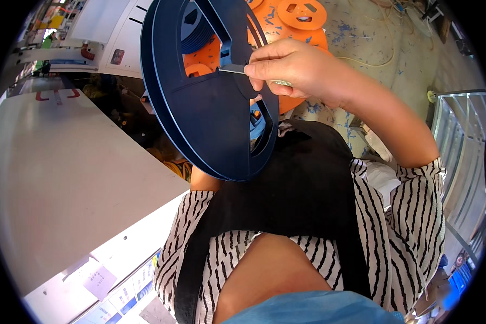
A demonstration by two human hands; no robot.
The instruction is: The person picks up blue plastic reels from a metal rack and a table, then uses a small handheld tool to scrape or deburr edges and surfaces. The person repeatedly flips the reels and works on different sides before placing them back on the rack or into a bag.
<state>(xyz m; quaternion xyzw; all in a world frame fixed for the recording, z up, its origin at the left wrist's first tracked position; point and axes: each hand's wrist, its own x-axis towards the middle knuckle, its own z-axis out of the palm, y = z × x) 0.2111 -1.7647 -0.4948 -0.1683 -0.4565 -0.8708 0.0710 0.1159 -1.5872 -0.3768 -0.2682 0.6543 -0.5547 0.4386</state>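
A dark blue plastic reel (208, 119) is held up, tilted, in front of my black apron. It has two flanges and cut-out openings. My right hand (286, 67) is closed round a knife (232, 68); its flat grey blade points left and lies at the edge of the upper opening, close to the hub. A bit of pale green shows under the fingers, perhaps its handle. My left forearm (205, 181) goes up behind the reel's lower edge. The reel hides the left hand and its fingers, so its grip cannot be seen.
Behind the reel stand orange plastic discs (302, 13) and dark blue ridged reels (195, 35). Blue scraps (345, 32) litter the floor, where a yellowish hose (380, 65) lies. A large pale machine cabinet (65, 173) fills the left. At right is a metal rack (461, 129).
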